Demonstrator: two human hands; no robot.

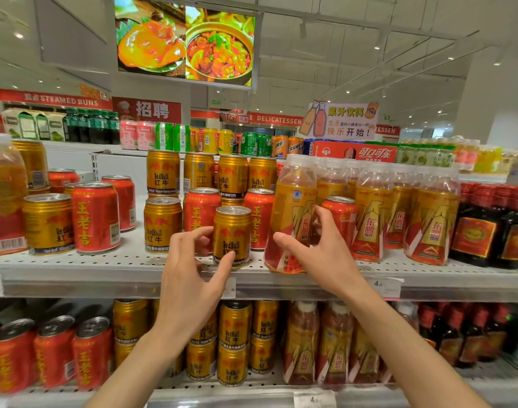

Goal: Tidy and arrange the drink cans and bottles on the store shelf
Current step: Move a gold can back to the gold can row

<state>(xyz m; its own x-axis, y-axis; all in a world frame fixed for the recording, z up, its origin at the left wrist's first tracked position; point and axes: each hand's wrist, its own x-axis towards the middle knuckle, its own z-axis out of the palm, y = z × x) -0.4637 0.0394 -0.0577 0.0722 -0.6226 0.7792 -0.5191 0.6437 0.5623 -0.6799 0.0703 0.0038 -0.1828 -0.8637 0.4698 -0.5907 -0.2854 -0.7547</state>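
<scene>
A gold Red Bull can (232, 231) stands alone at the front edge of the upper shelf (104, 263). My left hand (190, 278) curls round it, thumb across its lower front and index fingertip at its left side. Just to the right is an orange plastic drink bottle (293, 207), leaning slightly. My right hand (322, 254) holds it, thumb on its front and fingers on its right side, next to a red can (341, 213). Behind stand red herbal-tea cans (200, 210) and stacked gold cans (163, 172).
More red and gold cans (94, 216) fill the shelf's left. To the right are wrapped orange bottles (372, 213) and dark bottles (481, 228). The lower shelf (252, 390) carries the same drinks. A price-tag rail (381, 285) runs along the shelf front.
</scene>
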